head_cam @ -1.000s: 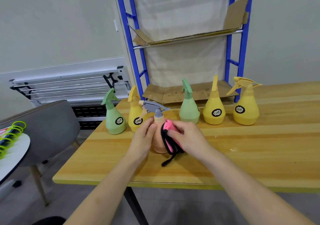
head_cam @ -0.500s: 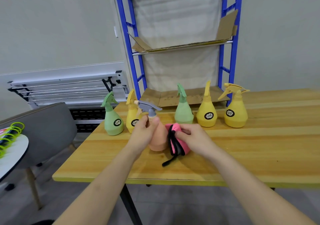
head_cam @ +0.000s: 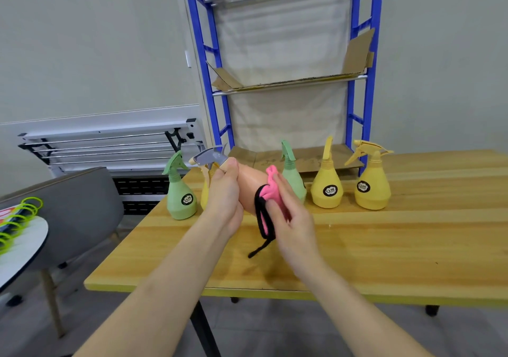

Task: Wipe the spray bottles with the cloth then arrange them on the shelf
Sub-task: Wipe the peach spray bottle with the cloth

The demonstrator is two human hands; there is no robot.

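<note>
Gripping the neck of a peach spray bottle (head_cam: 248, 185), the left hand (head_cam: 224, 197) curls its fingers and thumb just below the grey trigger head (head_cam: 210, 157) and holds the bottle lifted off the wooden tabletop (head_cam: 384, 246). That bottle is tilted: its long axis runs from the trigger head at upper left down to the wide base at lower right, with the nozzle pointing left, away from the shelf. Pressed against the bottle's right side is a pink cloth with black trim (head_cam: 270, 200), pinched by the right hand (head_cam: 291, 219), so the cloth lies directly between that hand and the bottle's body; a black strip of the trim dangles toward the tabletop. The right hand is therefore the nearer one to the wide lower part of the bottle, which looks to be the surface being wiped. Behind the hands, along the far side of the tabletop, stand five more bottles upright: a green one (head_cam: 180, 194) at the left, a yellow one (head_cam: 206, 189) mostly hidden behind the left hand, another green one (head_cam: 292, 176), then two yellow ones (head_cam: 327, 185) (head_cam: 371, 185) at the right. A blue-framed shelf (head_cam: 357, 54) lined with cardboard rises just beyond them, straight ahead of the held bottle, and no bottles can be seen on it.
</note>
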